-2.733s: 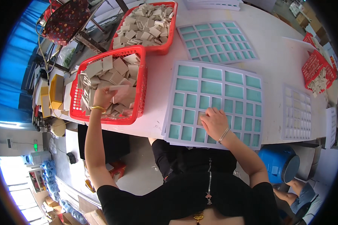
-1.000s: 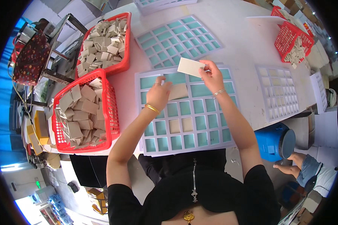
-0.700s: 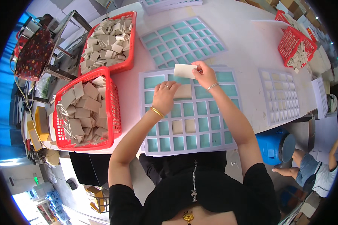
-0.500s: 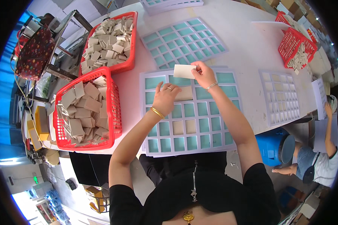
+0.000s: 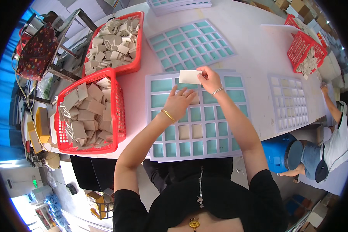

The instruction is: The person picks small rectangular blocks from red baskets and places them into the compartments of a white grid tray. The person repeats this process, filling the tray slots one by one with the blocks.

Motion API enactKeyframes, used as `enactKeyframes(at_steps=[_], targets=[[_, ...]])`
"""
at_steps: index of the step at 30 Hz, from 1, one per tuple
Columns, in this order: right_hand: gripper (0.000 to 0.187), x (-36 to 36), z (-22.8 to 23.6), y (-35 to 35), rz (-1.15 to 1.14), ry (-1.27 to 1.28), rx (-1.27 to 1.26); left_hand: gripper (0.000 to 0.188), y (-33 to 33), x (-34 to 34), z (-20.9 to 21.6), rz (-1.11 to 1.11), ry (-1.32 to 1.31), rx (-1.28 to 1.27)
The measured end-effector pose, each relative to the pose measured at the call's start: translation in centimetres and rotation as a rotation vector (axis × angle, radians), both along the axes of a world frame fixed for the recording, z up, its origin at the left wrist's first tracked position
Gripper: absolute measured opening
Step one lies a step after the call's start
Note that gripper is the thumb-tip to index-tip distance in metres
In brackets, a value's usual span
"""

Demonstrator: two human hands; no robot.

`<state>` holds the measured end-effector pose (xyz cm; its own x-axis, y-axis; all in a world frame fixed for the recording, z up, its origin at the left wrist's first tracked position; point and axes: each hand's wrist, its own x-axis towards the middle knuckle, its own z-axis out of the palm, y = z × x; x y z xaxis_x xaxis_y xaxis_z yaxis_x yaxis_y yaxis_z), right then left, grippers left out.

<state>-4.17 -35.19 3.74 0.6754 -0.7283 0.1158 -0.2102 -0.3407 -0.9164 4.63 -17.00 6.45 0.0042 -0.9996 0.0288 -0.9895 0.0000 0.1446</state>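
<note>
In front of me lies a white grid tray with pale green compartment floors. My right hand pinches a cream rectangular tile by its right end, over the tray's top row. My left hand rests with fingers spread over the second row. Its fingertips touch a beige tile in a compartment there and partly cover it. Lower down, a small beige tile and another small tile sit side by side in their compartments.
To the left stand a near red basket and a far red basket, both heaped with tiles. Another grid tray lies beyond mine. At right are a partly filled tray, a tile basket, a blue barrel and another person.
My left hand has slid right and flattened out over the beige tile. My right hand still holds the cream tile, slightly lower. The person at right has shifted and withdrawn an arm.
</note>
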Motion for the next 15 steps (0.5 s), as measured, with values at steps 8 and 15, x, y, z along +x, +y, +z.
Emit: enactKeyframes(at_steps=[8, 15], targets=[[0.023, -0.4, -0.9, -0.4, 0.046, 0.098, 0.009, 0.062, 1.6, -1.7, -1.1, 0.055, 0.139, 0.011], [0.019, 1.3, -1.4, 0.4, 0.050, 0.186, -0.324, 0.065, 1.0, -1.2, -0.3, 0.026, 0.244, 0.112]])
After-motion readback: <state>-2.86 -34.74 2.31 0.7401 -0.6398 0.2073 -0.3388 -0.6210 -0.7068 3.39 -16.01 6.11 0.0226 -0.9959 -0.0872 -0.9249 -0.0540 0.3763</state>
